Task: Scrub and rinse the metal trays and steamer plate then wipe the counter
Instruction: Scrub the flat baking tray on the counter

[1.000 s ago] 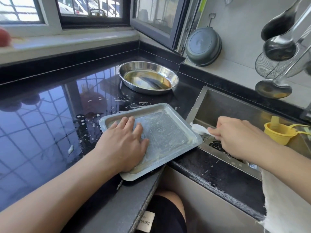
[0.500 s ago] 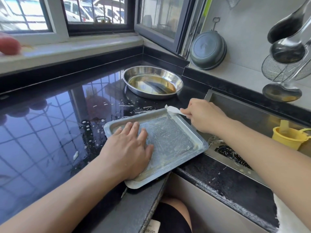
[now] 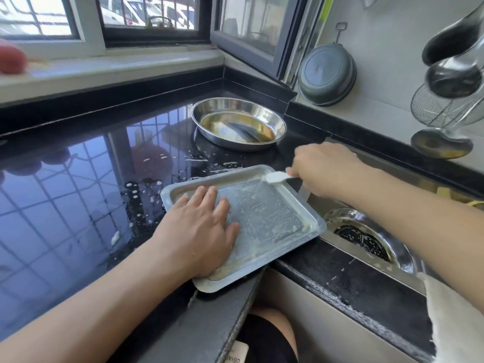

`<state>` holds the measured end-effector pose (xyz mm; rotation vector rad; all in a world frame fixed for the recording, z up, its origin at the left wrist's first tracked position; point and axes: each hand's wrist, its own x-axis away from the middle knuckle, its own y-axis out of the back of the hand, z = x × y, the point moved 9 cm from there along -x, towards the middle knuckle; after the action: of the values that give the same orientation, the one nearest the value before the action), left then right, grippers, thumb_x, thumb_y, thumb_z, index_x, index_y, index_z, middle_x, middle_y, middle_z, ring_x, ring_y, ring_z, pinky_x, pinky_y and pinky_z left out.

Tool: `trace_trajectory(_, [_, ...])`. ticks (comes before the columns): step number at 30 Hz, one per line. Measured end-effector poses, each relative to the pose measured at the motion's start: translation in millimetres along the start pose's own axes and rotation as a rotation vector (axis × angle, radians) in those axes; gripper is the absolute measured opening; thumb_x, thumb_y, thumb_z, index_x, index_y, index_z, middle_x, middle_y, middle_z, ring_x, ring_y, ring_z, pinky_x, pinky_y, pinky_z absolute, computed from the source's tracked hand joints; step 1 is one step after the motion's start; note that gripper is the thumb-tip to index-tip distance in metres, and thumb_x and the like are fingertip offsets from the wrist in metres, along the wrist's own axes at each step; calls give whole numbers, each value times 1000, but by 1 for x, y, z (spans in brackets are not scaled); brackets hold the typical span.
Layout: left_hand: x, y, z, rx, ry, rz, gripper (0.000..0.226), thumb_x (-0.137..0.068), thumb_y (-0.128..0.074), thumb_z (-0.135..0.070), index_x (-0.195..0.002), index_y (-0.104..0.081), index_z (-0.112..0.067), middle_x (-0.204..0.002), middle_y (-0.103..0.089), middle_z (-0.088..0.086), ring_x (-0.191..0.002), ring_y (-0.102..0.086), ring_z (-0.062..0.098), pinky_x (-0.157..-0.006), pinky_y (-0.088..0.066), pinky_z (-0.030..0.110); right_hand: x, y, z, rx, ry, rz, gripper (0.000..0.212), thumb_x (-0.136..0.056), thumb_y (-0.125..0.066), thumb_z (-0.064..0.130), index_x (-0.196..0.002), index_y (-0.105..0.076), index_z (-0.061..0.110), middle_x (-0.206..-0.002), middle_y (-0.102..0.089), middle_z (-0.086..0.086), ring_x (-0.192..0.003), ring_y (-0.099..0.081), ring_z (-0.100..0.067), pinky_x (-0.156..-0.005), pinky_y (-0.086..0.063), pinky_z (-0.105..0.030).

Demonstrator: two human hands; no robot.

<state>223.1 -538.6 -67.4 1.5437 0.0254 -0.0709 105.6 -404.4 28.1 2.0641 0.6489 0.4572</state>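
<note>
- Right now the rectangular stainless-steel tray [image 3: 264, 218] lies on the glossy black stone counter [image 3: 78, 195], its right corner jutting over the steel sink [image 3: 372, 239], and a pale film of residue coats its floor.
- Flat on the tray's near-left part is the left hand [image 3: 199, 226], fingers straight and pressing down with nothing held; that pinning is worth keeping firm, since I judge the overhanging tray could tip or slide under a stroke.
- Over the far right corner, the right hand [image 3: 324, 169] pinches the handle of a small white scraper [image 3: 275, 176], whose pale tip meets the tray's rim wall.
- Long strokes from that far corner toward the sink-side edge should, I think, push loosened residue into the sink, not onto the counter.
- Corners and the foot of the rim walls probably need the tip angled in, as the film looks thickest there.
- White flecks [image 3: 136, 189] already dot the counter beside the tray, so gentle strokes would spare later wiping.
- Behind it, the round shiny steel dish [image 3: 238, 124] waits unwashed, with brownish liquid pooled inside.
</note>
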Motion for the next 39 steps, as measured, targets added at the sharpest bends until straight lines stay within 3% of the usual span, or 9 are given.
trace_trajectory(4, [-2, -3, 3, 8, 18, 19, 73, -95, -5, -59, -146, -38, -17, -161, -34, 12, -151, -28, 30, -121, -29, 47, -31, 7, 17, 153, 149, -134, 29, -102, -54, 17, -124, -68, 29, -98, -49, 0, -85, -61, -31, -60, -37, -37])
trace_trajectory(9, [0, -2, 1, 7, 7, 23, 74, -93, -3, -60, -145, -37, -20, -164, -30, 11, -153, -25, 28, -121, -28, 47, -4, -10, -2, 114, 211, -17, 36, -108, -42, 24, -140, -55, 35, -107, -49, 2, -80, -52, -28, -65, -40, -38])
trace_trajectory(15, [-1, -5, 2, 40, 50, 45, 70, -98, -5, -59, -149, -32, -21, -168, -22, 11, -157, -16, 27, -122, -26, 49, 79, -46, -28, -166, 41, 91, 30, -106, -39, 39, -113, -67, 29, -93, -50, 10, -76, -57, -22, -69, -50, -39])
trace_trajectory(17, [-1, -6, 1, 37, 61, 60, 62, -104, -14, -58, -151, -30, -21, -170, -17, 11, -158, -12, 26, -122, -24, 49, 104, -61, -34, -243, -21, 128, 33, -104, -38, 44, -115, -66, 32, -91, -55, 10, -80, -60, -24, -71, -52, -40])
trace_trajectory(21, [1, -6, 1, 31, 80, 81, 64, -104, -11, -57, -154, -28, -21, -171, -14, 10, -158, -9, 24, -122, -23, 51, 121, -69, -36, -430, -56, 202, 32, -104, -47, 39, -128, -59, 57, -90, -56, 15, -94, -61, -22, -78, -51, -36])
trace_trajectory(24, [0, -5, 1, 30, 88, 95, 63, -105, -15, -57, -155, -27, -20, -171, -13, 10, -158, -9, 25, -123, -23, 51, 126, -73, -36, -493, -115, 146, 35, -105, -47, 37, -133, -58, 54, -85, -44, 18, -101, -59, -24, -78, -43, -33])
trace_trajectory(28, [0, -2, 0, 28, 85, 88, 65, -104, -11, -56, -155, -28, -19, -171, -14, 9, -157, -11, 24, -122, -25, 51, 140, -76, -24, -573, -131, 126, 36, -105, -48, 33, -135, -57, 50, -99, -60, 7, -101, -56, -23, -82, -45, -34])
trace_trajectory(32, [3, -1, -1, 46, 79, 95, 64, -104, -10, -54, -154, -28, -19, -171, -13, 9, -158, -11, 25, -123, -25, 53, 131, -84, -36, -563, -272, 73, 36, -105, -45, 34, -136, -57, 49, -94, -47, 11, -96, -56, -24, -79, -48, -36])
trace_trajectory(39, [1, -4, -1, 64, 89, 93, 63, -104, -14, -55, -154, -28, -19, -171, -13, 10, -159, -9, 26, -123, -23, 54, 164, -72, -13, -373, -258, 21, 38, -104, -44, 30, -138, -53, 43, -100, -52, 8, -95, -59, -24, -76, -52, -36])
